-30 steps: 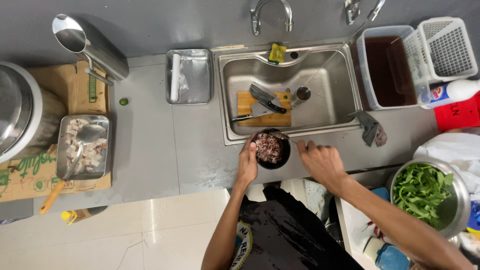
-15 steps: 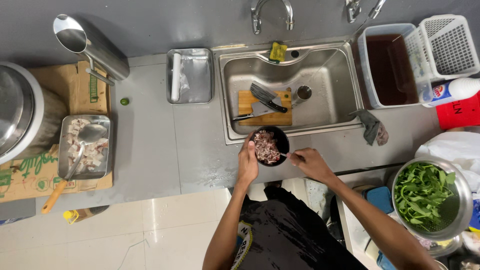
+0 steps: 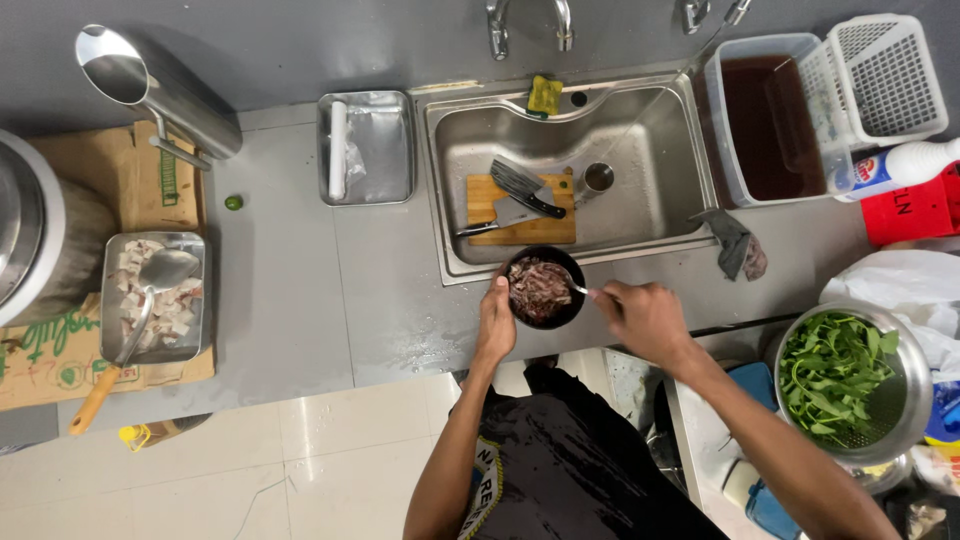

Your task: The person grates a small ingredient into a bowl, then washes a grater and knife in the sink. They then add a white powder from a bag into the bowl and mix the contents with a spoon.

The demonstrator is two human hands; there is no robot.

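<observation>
Right now your two hands meet just below the middle of the frame, at the near edge of the grey surface [image 3: 290,300]. Your left hand [image 3: 494,325] is clasped on the left wall of the dark bowl [image 3: 545,288], fingers closed on its rim. Your right hand [image 3: 645,318] sits just to the right of the bowl, its grip pinched narrow on the handle of a spoon [image 3: 580,290]. The spoon's long axis runs nearly level, handle at the right, tip pointing left into the chopped brownish meat [image 3: 538,288] that fills the bowl. So the bowl lies left of your right grip and right of your left; the left hand is the one touching it.

Compared with half a second back, the bowl sits in the same spot at the sink's front lip, your left hand holds as it did, and your right hand has hardly shifted. A second back, that hand lay lower and more open beside the bowl.

Farther up the frame, the steel sink [image 3: 660,150] holds a wooden cutting board [image 3: 535,228] with a cleaver [image 3: 522,185] on it. At the lower right stands a colander of green leaves [image 3: 840,375]; at the left edge, a tray of pale cubes [image 3: 155,295] with a ladle.
</observation>
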